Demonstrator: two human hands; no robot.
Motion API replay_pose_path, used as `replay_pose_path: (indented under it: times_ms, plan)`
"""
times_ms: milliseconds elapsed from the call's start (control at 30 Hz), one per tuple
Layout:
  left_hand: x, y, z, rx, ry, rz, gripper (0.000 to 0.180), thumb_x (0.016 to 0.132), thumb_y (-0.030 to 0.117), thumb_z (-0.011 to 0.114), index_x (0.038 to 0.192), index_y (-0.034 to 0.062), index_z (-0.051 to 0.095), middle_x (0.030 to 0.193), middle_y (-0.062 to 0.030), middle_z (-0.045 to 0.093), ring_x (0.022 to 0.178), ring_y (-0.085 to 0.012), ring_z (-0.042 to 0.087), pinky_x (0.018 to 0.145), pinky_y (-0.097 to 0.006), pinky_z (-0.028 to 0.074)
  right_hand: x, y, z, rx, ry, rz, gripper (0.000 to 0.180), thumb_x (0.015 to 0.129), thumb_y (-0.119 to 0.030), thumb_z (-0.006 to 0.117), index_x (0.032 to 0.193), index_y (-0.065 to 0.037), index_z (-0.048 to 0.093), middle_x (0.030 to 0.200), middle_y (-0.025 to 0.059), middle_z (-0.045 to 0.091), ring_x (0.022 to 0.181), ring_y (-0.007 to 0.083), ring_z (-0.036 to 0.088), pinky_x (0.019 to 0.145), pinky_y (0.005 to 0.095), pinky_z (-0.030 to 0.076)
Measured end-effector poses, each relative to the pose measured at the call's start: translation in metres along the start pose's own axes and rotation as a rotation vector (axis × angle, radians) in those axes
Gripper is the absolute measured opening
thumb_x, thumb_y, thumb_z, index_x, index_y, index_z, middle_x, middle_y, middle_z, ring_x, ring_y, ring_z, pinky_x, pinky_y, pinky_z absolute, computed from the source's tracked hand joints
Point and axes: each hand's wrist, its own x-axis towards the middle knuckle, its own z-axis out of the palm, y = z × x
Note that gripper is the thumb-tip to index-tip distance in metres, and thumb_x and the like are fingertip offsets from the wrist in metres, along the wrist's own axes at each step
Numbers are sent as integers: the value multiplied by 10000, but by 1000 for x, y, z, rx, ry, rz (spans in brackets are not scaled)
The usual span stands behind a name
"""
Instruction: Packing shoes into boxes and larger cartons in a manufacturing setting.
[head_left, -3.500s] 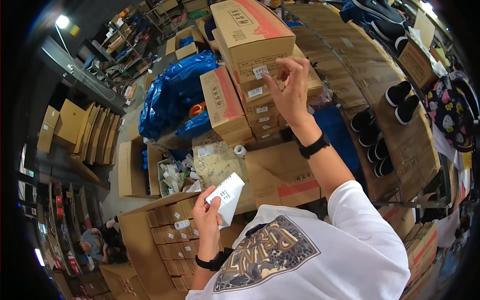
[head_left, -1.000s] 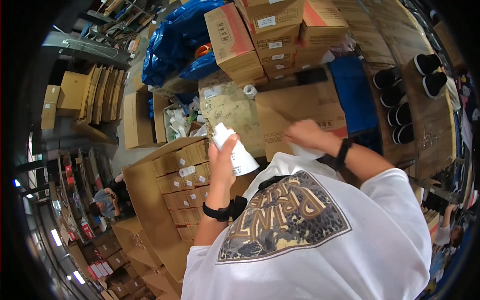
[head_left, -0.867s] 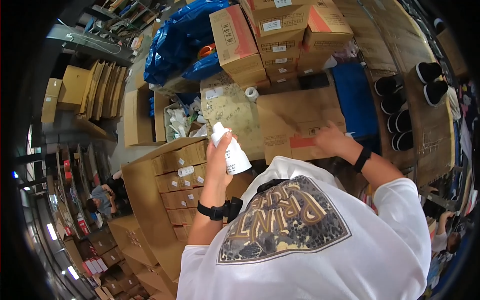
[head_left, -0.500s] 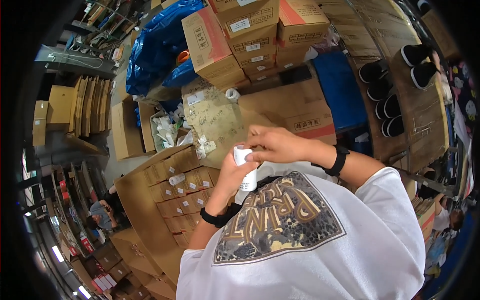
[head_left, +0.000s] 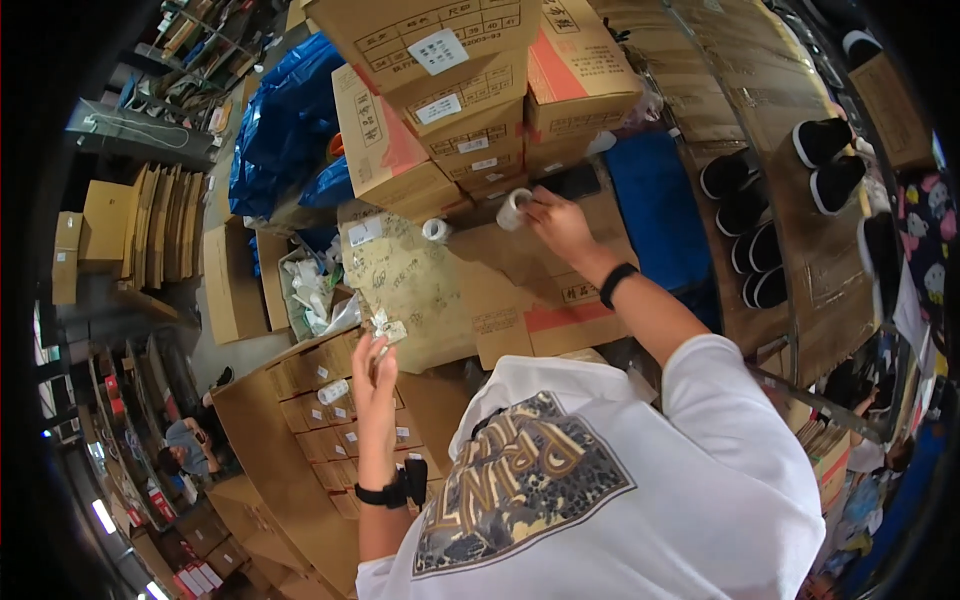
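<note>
My right hand (head_left: 563,235) reaches forward over a flattened cardboard box (head_left: 500,285), its fingers closed on the edge of a white label roll (head_left: 511,211). At the left, my left hand (head_left: 376,390) is raised with nothing visible in it, its fingers stretched and slightly apart. Just beyond those fingertips lies a crumpled bit of white paper (head_left: 388,327) on the scribbled tan work surface (head_left: 410,285). A second white roll (head_left: 435,231) stands on that surface, left of the one I hold.
Stacked cartons (head_left: 470,110) rise behind the work surface. A large open carton (head_left: 250,420) at the left holds several labelled boxes and a clear roll (head_left: 332,391). Black shoes (head_left: 765,250) line a rack at the right. A seated person (head_left: 190,445) is far left.
Both hands were together at my chest around the white roll. My right hand has carried it forward; my left hand has let go and moved left. The view has shifted slightly.
</note>
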Motion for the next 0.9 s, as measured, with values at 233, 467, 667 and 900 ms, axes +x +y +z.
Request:
replay_pose_path:
  times_ms: [233,467,667,900]
  plan:
    - [-34,-47,13,-3,34,-130,548,976,195,597,1438,18,363,1405,-146,465,1259,-238,506,1057,-348,386,32,61,73,-64,-246,27,266,909,-287,520,1080,-124,643,1085,173,629,1006,398,588,889,447,471]
    - [-3,-50,21,-146,-78,-145,496,1010,253,538,1417,10,394,1395,-142,489,1258,-243,514,1052,-351,409,8,32,20,-280,-158,-5,175,903,-213,599,1031,-116,669,1033,114,650,948,338,635,764,419,525]
    - [90,-51,63,-670,-541,-326,586,1041,448,385,1384,-27,405,1389,-169,501,1242,-261,520,1079,-374,410,90,-171,-203,-345,153,-486,42,822,-66,708,853,-50,684,843,65,672,691,239,599,600,317,478]
    - [258,-106,204,-1383,-490,-593,649,1013,528,381,1337,-31,439,1289,-176,556,1189,-298,556,1040,-421,446,258,-266,-300,-421,-124,-450,285,1019,-220,476,1140,-16,633,1044,137,695,1000,236,665,875,323,486]
